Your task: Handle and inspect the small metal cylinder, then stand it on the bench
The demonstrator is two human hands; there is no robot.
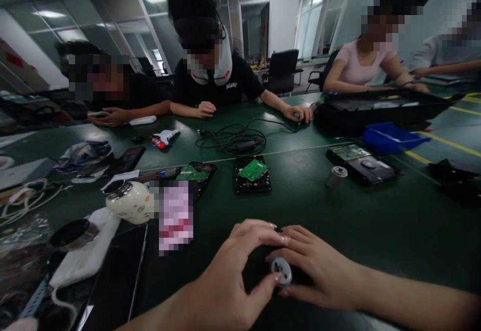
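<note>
Both hands are working close under the camera on the green table [376, 230]. Going left to right: my left hand [229, 276] is curling in, thumb tip pressing the rim of a small silver disc [281, 271] while its fingers are arching over the top. My right hand [319, 266] is cupping the same disc from the other side, fingertips meeting the left ones above it, so the two hands are pinching it between them, low over the tabletop. It's looking like a stiff metal part, light, probably smooth and a bit slippery, so I'd say the rim is the place to grip. Its flat face is turning up toward me, axis pointing at the camera; being round, it has no long side. Beyond my fingers, a hard drive [253, 174] is lying board-up.
</note>
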